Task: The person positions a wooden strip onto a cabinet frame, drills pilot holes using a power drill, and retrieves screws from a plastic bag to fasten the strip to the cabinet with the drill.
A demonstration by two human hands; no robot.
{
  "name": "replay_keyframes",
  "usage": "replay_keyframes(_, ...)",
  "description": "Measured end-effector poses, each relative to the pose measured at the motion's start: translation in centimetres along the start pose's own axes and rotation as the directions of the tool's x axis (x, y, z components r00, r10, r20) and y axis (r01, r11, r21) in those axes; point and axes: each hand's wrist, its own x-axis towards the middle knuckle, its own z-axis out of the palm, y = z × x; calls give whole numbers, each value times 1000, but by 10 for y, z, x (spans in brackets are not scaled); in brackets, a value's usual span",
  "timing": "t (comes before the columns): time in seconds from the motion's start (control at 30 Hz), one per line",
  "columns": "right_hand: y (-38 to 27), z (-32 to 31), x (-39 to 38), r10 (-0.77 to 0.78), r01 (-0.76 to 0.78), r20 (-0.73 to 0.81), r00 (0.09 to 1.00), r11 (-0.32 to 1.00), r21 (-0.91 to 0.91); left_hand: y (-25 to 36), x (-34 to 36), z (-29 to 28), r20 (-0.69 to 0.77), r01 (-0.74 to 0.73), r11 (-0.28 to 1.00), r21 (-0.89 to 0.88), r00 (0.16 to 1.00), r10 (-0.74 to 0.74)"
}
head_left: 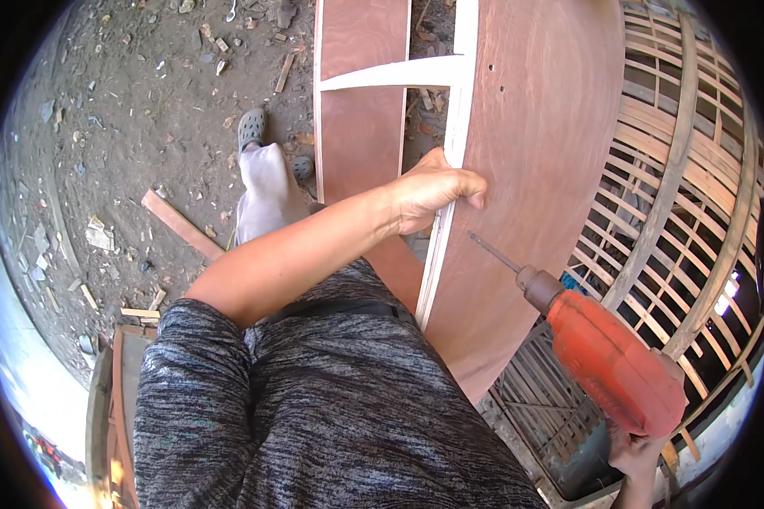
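A reddish-brown plywood panel [539, 119] with pale edges stands along my body, joined by a white cross strip [390, 73] to a second, narrower panel [365, 34]. My left hand [433, 191] is wrapped over the near edge of the larger panel. Low at the right, my right hand [632, 450] holds a red power drill [607, 356] by its rear, the fingers partly hidden behind it. The drill's long thin bit [492, 251] points up-left over the panel's face, below my left hand; whether its tip touches the wood I cannot tell.
A slatted bamboo lattice [688, 178] fills the right side. Dirt ground [127, 110] with scraps and a loose plank [182, 222] lies to the left. A leg [263, 187] in pale trousers and a grey clog is beside the panels. Wooden boards [119, 399] lean at the lower left.
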Motion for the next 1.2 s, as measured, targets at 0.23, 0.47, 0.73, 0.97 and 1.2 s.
replay_keyframes(0.23, 2, -6, 4, -39, 38, 18, 999, 999, 31, -1, 1, -1, 13, -7, 1000, 18, 1000, 7)
replay_keyframes(0.47, 2, -12, 13, -57, 66, 78, 995, 991, -117, 8, -4, 3, 6, -40, 995, 93, 999, 40)
replay_keyframes(0.73, 2, -9, 19, -90, 101, 64, 994, 977, -189, 10, -3, -2, 20, -22, 987, 157, 1000, 19)
replay_keyframes(0.97, 5, -17, 27, -290, 325, 154, 945, 890, -320, 15, -8, 3, 14, -8, 990, 139, 1000, 6)
replay_keyframes(1.2, -4, -19, 46, 10, -8, 203, 979, 1000, -12, 13, -7, -3, 7, -26, 984, 174, 1000, 25)
